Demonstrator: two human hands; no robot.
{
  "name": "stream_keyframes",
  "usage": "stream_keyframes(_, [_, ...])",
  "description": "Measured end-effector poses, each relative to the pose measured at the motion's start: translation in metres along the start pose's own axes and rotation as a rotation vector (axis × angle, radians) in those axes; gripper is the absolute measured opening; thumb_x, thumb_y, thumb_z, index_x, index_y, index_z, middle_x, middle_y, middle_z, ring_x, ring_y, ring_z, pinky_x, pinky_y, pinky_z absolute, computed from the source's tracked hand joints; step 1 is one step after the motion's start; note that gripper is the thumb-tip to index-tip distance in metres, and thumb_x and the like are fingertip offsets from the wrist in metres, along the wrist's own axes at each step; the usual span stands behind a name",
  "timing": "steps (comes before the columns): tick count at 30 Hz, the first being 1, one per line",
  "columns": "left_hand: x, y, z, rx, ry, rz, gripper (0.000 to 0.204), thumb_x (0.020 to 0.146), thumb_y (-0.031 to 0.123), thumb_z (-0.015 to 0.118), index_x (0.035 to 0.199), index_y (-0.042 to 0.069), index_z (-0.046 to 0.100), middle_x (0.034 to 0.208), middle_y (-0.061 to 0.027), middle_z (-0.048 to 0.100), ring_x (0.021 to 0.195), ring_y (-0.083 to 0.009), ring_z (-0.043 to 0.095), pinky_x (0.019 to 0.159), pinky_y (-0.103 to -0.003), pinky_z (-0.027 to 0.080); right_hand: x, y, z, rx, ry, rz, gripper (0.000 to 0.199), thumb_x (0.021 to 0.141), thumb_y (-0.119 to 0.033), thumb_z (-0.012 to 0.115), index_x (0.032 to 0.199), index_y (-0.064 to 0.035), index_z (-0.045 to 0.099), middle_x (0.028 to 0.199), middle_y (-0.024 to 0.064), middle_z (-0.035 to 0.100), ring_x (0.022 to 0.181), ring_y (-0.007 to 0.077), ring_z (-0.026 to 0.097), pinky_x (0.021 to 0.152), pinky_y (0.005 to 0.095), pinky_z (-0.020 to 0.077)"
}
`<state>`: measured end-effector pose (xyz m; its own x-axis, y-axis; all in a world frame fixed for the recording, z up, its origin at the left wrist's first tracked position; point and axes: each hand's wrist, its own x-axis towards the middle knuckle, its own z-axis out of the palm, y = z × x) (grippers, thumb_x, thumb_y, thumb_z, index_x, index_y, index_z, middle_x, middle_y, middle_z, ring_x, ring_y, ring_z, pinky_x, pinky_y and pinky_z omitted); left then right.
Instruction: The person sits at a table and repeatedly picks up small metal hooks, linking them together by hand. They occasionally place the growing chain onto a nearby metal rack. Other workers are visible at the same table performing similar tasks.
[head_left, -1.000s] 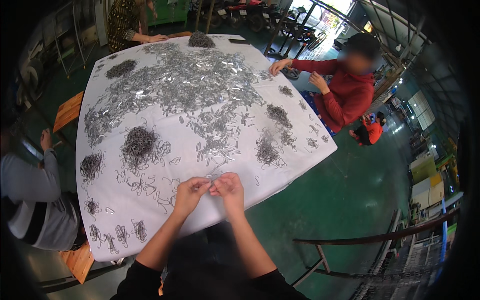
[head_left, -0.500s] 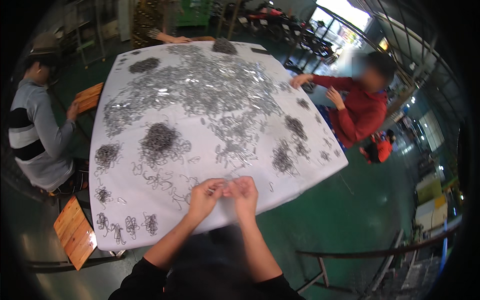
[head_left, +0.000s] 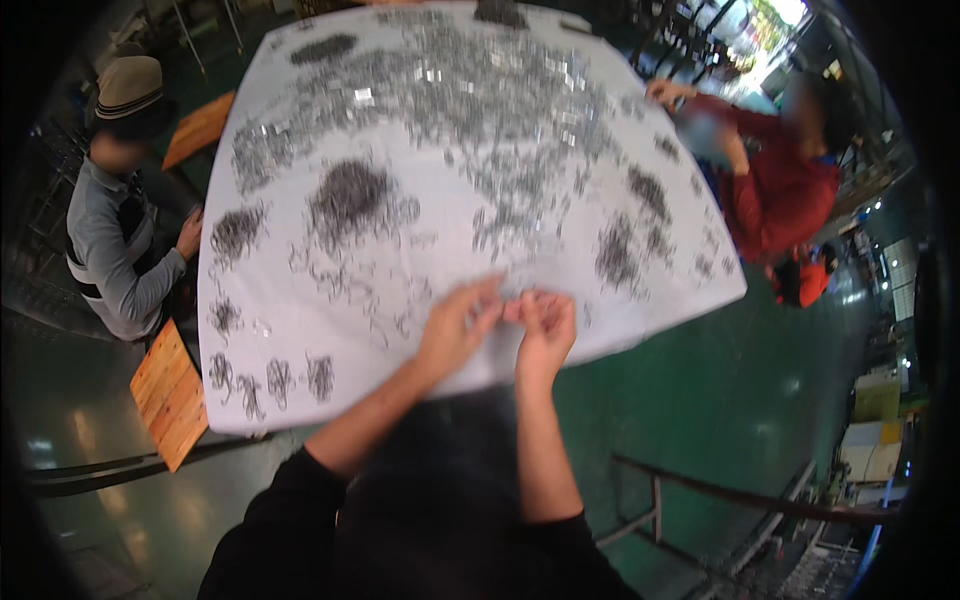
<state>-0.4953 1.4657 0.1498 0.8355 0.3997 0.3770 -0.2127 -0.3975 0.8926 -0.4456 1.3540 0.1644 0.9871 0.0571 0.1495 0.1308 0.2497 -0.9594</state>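
My left hand (head_left: 458,330) and my right hand (head_left: 546,328) meet fingertip to fingertip over the near edge of the white-covered table (head_left: 300,405). The fingers of both are drawn together in a pinch; whatever lies between them is too small and blurred to name. Ahead of them spreads a broad layer of shiny small metal pieces (head_left: 510,95), narrowing toward me. Left of my hands is a dark heap of bent wire pieces (head_left: 350,195), with loose ones trailing toward me. Right of them lies a smaller dark pile (head_left: 618,255).
Several small wire bundles (head_left: 279,379) line the near left corner. A person in grey (head_left: 130,250) sits at the left by wooden stools (head_left: 165,395); another in dark red (head_left: 790,190) works at the right edge. A metal rail (head_left: 720,495) stands on the green floor.
My view has tilted and shifted, so the table sits higher in the picture. My hands stay together, with the left fingers a little more stretched. The red-sleeved person remains at the right edge.
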Motion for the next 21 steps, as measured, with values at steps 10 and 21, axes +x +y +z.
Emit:
stream_keyframes(10, [0.059,-0.056,-0.011,0.444,-0.398,0.011,0.014,0.078,0.011,0.07,0.091,0.005,0.068,0.084,-0.0084,0.065,0.077,-0.0229,0.062,0.07,-0.033,0.05,0.019,-0.005,-0.041,0.053,0.038,-0.046,0.013,0.088,0.001,0.061,0.089,-0.0025,0.048,0.095,0.0115,0.057,0.07,0.016,0.064,0.061,0.0278,0.0559])
stream_keyframes(21, [0.05,-0.048,-0.003,0.317,-0.317,-0.117,0.018,0.082,0.015,0.068,0.095,0.003,0.067,0.086,-0.0072,0.067,0.08,-0.0212,0.063,0.071,-0.033,0.05,0.0,0.008,-0.02,0.05,-0.099,0.015,0.013,0.089,0.002,0.06,0.09,-0.0021,0.048,0.095,0.0108,0.058,0.069,0.0139,0.063,0.062,0.0256,0.0532])
